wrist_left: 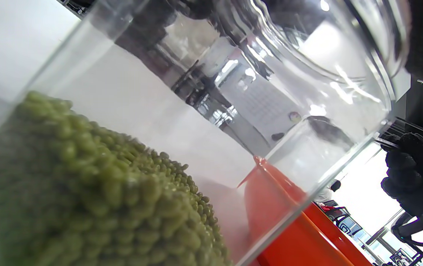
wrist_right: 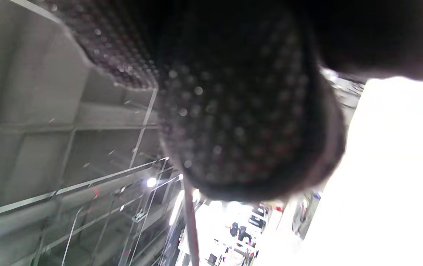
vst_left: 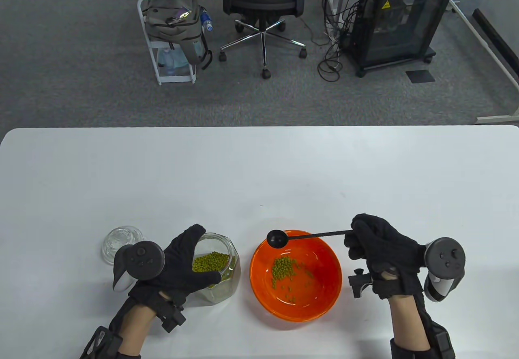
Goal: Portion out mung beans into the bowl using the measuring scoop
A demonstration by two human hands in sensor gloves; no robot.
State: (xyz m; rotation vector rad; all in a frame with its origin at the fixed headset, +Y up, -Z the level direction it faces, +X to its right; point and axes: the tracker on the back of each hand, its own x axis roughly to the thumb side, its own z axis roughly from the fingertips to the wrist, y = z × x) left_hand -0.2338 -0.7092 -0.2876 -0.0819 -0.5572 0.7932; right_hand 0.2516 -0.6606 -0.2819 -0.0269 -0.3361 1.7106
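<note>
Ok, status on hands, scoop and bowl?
Left hand grips jar. Right hand pinches scoop over bowl rim. Some beans in bowl. Nothing in the way.

The far half of the worktop lies bare from edge to edge, giving a hand wide passage there. Along the near edge the room is broken up: a glass lid sits far left, the left hand wraps the open jar just beside it, and the orange bowl stands close to the jar with only a narrow gap between. The scoop bars the air above the bowl's far rim, held by the right hand.
</note>
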